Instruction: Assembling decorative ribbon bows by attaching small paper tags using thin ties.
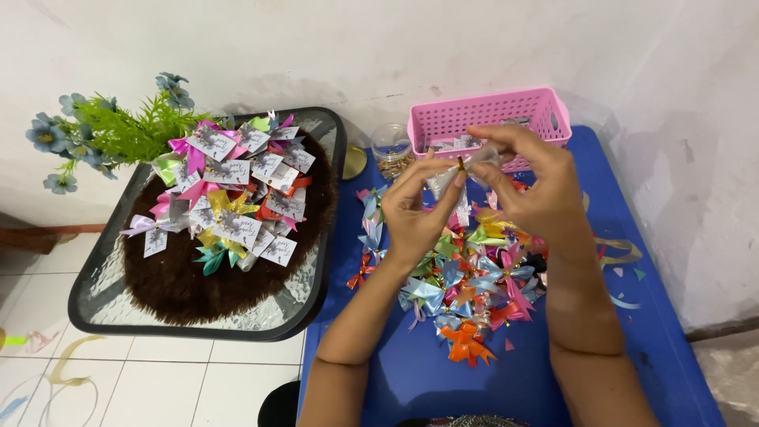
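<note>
Centrally, a blue desk (411,379) carries a heap of coloured ribbon bows (466,277), with a pink basket (490,115) at its far edge and a clear jar (390,146) beside that. Left of the desk, a glass-topped table (103,300) holds a brown mat (182,277) piled with tagged bows (237,190). Above the heap, left hand (415,209) and right hand (538,186) pinch a small clear wrapper (474,162) between fingertips.
</note>
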